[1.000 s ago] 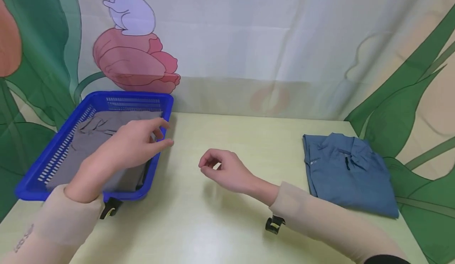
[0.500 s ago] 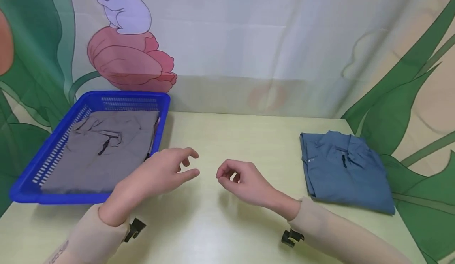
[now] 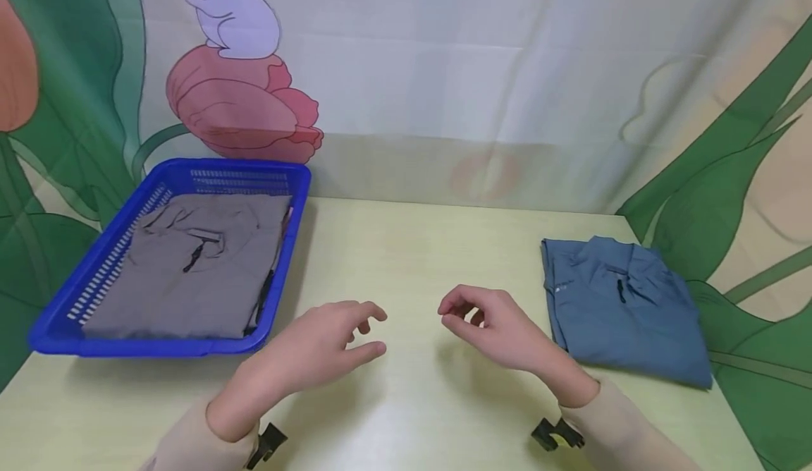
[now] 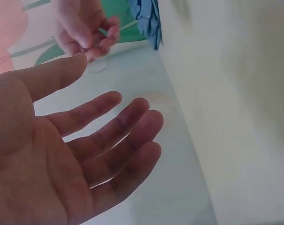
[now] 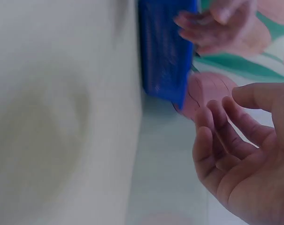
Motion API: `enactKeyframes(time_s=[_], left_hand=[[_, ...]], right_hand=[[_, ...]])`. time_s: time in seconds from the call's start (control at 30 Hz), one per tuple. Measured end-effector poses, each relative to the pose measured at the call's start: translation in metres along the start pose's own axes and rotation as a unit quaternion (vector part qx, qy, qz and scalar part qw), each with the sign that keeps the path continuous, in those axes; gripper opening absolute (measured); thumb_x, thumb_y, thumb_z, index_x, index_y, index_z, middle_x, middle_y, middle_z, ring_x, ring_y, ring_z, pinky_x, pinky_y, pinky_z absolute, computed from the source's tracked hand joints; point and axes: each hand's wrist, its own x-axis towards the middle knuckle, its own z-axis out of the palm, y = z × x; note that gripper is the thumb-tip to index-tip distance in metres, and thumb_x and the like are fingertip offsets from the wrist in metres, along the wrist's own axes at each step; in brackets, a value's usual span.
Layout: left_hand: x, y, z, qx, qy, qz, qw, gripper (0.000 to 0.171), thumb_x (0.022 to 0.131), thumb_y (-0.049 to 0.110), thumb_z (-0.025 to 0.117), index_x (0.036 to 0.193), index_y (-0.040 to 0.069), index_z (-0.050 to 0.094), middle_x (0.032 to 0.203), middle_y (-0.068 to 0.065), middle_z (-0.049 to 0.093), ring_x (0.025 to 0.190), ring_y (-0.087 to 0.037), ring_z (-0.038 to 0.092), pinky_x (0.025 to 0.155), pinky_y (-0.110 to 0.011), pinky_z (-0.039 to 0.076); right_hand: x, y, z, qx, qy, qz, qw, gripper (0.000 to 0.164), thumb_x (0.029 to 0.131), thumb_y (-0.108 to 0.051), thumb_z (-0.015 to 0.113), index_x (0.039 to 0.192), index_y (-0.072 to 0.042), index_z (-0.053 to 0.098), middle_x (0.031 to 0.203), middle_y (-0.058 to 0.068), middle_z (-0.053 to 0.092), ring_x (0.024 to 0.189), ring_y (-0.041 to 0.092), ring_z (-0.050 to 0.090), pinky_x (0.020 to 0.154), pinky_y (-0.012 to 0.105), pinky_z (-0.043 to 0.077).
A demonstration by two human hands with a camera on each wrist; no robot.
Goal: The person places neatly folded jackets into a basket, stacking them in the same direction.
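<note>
My left hand [image 3: 317,347] hovers above the table, right of the blue basket, with fingers spread and loosely bent and nothing in them. Across from it, my right hand [image 3: 495,326] is also over the table, its fingers loosely curled with the thumb near the fingertips; the right wrist view shows an empty palm. A folded grey shirt [image 3: 171,288] with a dark zipper pull lies in the blue plastic basket [image 3: 146,347]. To the right of my right hand rests a folded blue shirt [image 3: 628,323] with a short zip at the collar.
Both hands are above a pale table [image 3: 406,245]. Behind it hangs a printed curtain [image 3: 444,90] with a cartoon animal and plants. The basket stands at the table's back left, and the blue shirt lies near its right edge.
My left hand has moved from over the basket rightward and toward me, uncovering the grey shirt. My right hand has shifted to the right. Both shirts stay in place.
</note>
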Motion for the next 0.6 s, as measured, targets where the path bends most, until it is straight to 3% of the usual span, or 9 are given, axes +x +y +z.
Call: enactKeyframes(time_s=[0.3,0.6], left_hand=[[0.002,0.004,0.014,-0.028,-0.014,0.005,0.9995,0.034,0.099,0.031,0.069,0.126,0.011,0.067,0.105,-0.001,0.068,0.094,-0.02,0.065,0.081,-0.041,0.053],[0.008,0.012,0.026,-0.019,-0.024,0.017,0.9994,0.035,0.101,0.033,0.067,0.129,0.013,0.065,0.108,-0.001,0.068,0.097,-0.018,0.064,0.082,-0.039,0.053]], right_hand=[[-0.019,0.008,-0.04,-0.034,0.062,0.025,0.997,0.007,0.102,-0.017,0.067,0.108,-0.017,0.071,0.098,-0.006,0.07,0.092,0.013,0.064,0.074,0.033,0.054],[-0.034,0.021,-0.066,-0.094,0.079,0.056,0.991,0.011,0.103,-0.02,0.066,0.113,-0.017,0.069,0.102,-0.004,0.07,0.094,0.013,0.063,0.074,0.031,0.054]])
